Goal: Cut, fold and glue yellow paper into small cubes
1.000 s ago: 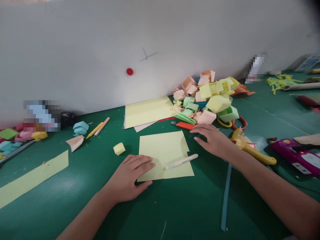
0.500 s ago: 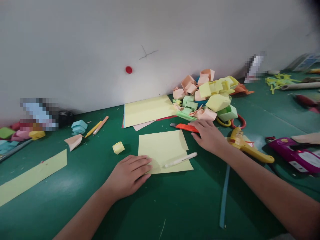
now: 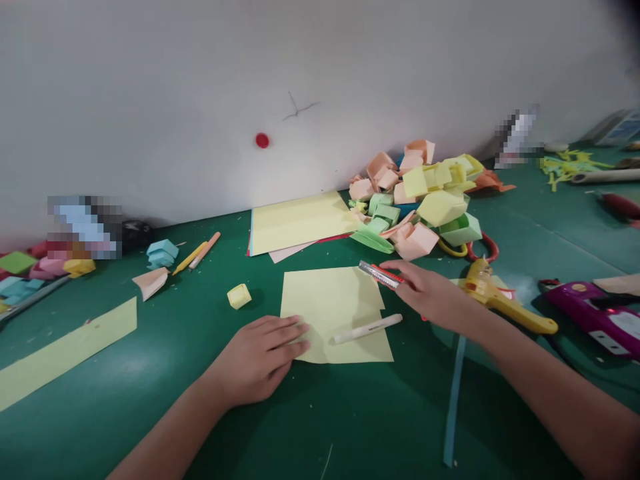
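Note:
A pale yellow sheet of paper (image 3: pixel 330 293) lies on the green table, with a notch in its right edge. My left hand (image 3: pixel 265 353) rests flat on the sheet's left side, fingers stretched out. Across the lower right of the paper lies a white marker pen (image 3: pixel 367 329). My right hand (image 3: pixel 427 293) is closed around a red utility knife (image 3: pixel 381 274), held over the sheet's upper right corner with its metal end pointing left. A small folded yellow paper box (image 3: pixel 239 296) sits just left of the sheet.
Behind stand a stack of coloured paper (image 3: pixel 300 223) and a heap of folded paper boxes (image 3: pixel 415 193). At right are a yellow glue gun (image 3: pixel 505 303), red-handled scissors (image 3: pixel 485 248), a purple device (image 3: pixel 590 310) and a blue strip (image 3: pixel 454 407). Pencils (image 3: pixel 197 256) and a yellow strip (image 3: pixel 75 350) lie left.
My right hand has picked up the utility knife from the table and brought it nearer, over the sheet. The left hand stays on the paper, whose near edge has shifted slightly toward me.

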Tool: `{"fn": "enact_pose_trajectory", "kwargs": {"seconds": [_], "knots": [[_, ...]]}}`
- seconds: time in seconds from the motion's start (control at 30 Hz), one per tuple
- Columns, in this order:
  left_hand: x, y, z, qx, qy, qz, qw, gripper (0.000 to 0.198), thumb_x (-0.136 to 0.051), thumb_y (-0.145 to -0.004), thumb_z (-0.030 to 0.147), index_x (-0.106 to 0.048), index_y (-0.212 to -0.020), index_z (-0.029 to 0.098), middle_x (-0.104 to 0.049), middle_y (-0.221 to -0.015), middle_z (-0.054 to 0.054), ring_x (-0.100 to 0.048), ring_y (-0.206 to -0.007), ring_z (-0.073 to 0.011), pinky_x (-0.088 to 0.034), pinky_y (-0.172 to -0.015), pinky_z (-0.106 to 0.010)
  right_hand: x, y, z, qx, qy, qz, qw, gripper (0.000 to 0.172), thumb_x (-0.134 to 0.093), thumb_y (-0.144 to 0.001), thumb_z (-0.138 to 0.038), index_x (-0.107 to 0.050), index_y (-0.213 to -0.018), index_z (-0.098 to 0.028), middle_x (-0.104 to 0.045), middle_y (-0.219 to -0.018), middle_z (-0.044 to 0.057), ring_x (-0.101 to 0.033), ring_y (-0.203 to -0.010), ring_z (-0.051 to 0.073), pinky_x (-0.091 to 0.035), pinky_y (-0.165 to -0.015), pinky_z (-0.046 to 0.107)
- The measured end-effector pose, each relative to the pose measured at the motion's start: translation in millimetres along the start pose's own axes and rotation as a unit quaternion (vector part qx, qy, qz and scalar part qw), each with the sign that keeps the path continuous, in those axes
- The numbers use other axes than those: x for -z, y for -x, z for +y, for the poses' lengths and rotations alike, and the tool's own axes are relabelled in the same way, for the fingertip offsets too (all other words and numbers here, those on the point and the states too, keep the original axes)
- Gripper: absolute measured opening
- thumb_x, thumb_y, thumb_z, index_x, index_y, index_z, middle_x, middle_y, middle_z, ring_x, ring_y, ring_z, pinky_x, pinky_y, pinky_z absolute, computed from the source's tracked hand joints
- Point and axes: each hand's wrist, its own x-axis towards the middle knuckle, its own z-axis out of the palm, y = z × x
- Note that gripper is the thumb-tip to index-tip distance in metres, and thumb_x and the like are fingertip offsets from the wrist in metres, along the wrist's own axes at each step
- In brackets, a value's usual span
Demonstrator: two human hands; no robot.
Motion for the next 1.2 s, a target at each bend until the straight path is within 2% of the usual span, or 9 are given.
{"fn": "enact_pose_trajectory", "kwargs": {"seconds": [0.13,0.23,0.3,0.37,0.53,0.73,0.87,1.0,1.2], "knots": [[-1.3,1,-7,0.000,0.003,0.021,1.000,0.036,-0.048,-0.094,0.008,-0.071,-0.116,0.024,-0.071,-0.130,-0.003,-0.063,-0.127,-0.0233,-0.054,-0.104,-0.043,8,-1,7,0.011,-0.199,-0.019,0.980,0.045,-0.041,-0.090,-0.030,-0.057,-0.132,-0.026,-0.064,-0.071,-0.002,-0.057,-0.055,0.015,-0.044,-0.049,0.024],[1.3,1,-8,0.085,-0.056,0.066,0.993,0.043,-0.045,-0.090,0.003,-0.073,-0.114,0.024,-0.065,-0.138,-0.006,-0.056,-0.135,-0.0283,-0.049,-0.108,-0.051,11,-1,4,0.035,-0.284,-0.014,0.958,0.040,-0.044,-0.083,-0.024,-0.064,-0.118,-0.021,-0.066,-0.077,0.001,-0.060,-0.069,0.017,-0.046,-0.056,0.025],[3.6,-2,1,0.162,-0.089,0.091,0.979,0.049,-0.043,-0.088,0.002,-0.068,-0.126,0.022,-0.056,-0.147,-0.011,-0.050,-0.140,-0.0326,-0.044,-0.111,-0.059,11,0,1,0.027,-0.326,-0.028,0.945,0.042,-0.046,-0.078,-0.020,-0.064,-0.116,-0.019,-0.066,-0.076,0.002,-0.061,-0.070,0.018,-0.045,-0.055,0.025],[3.6,-8,16,0.189,-0.082,0.080,0.975,0.054,-0.046,-0.088,0.005,-0.060,-0.138,0.021,-0.047,-0.155,-0.011,-0.043,-0.144,-0.0352,-0.039,-0.114,-0.062,9,0,-1,0.011,-0.351,-0.042,0.935,0.047,-0.047,-0.074,-0.018,-0.063,-0.118,-0.017,-0.066,-0.074,0.002,-0.059,-0.066,0.017,-0.042,-0.053,0.025],[-10.8,-29,51,0.181,0.008,-0.026,0.983,0.058,-0.049,-0.096,0.019,-0.040,-0.153,0.020,-0.045,-0.157,-0.009,-0.046,-0.142,-0.0311,-0.047,-0.111,-0.052,0,-3,-3,-0.009,-0.362,-0.061,0.930,0.045,-0.054,-0.076,-0.023,-0.064,-0.120,-0.019,-0.060,-0.073,-0.001,-0.056,-0.065,0.014,-0.044,-0.057,0.025],[-20.8,-31,43,0.151,0.083,0.019,0.985,0.029,-0.049,-0.100,0.017,-0.064,-0.124,0.022,-0.073,-0.115,-0.006,-0.067,-0.103,-0.0220,-0.055,-0.090,-0.042,-9,-6,3,-0.021,-0.315,-0.085,0.945,0.043,-0.060,-0.086,-0.031,-0.062,-0.128,-0.023,-0.059,-0.074,-0.002,-0.053,-0.061,0.012,-0.044,-0.055,0.025],[-13.0,-19,28,0.140,0.091,0.016,0.986,0.029,-0.049,-0.100,0.017,-0.064,-0.125,0.022,-0.072,-0.114,-0.007,-0.066,-0.100,-0.0208,-0.055,-0.088,-0.039,-12,-8,9,0.007,-0.301,-0.086,0.950,0.043,-0.056,-0.093,-0.042,-0.061,-0.131,-0.024,-0.060,-0.080,0.000,-0.052,-0.062,0.011,-0.042,-0.054,0.024],[2.1,-9,11,0.175,0.076,-0.034,0.981,0.033,-0.045,-0.099,0.015,-0.065,-0.124,0.023,-0.071,-0.116,-0.008,-0.065,-0.104,-0.0230,-0.053,-0.091,-0.041,-8,-6,11,0.063,-0.276,-0.084,0.955,0.046,-0.052,-0.097,-0.049,-0.059,-0.136,-0.026,-0.057,-0.079,-0.001,-0.049,-0.062,0.011,-0.040,-0.055,0.025],[24.7,-10,14,0.244,0.129,-0.168,0.946,0.027,-0.052,-0.095,0.021,-0.068,-0.115,0.030,-0.069,-0.112,-0.004,-0.065,-0.101,-0.0232,-0.052,-0.085,-0.037,3,-1,2,0.080,-0.246,-0.038,0.965,0.046,-0.053,-0.097,-0.050,-0.062,-0.135,-0.025,-0.055,-0.077,-0.001,-0.046,-0.059,0.011,-0.040,-0.054,0.025]]}}
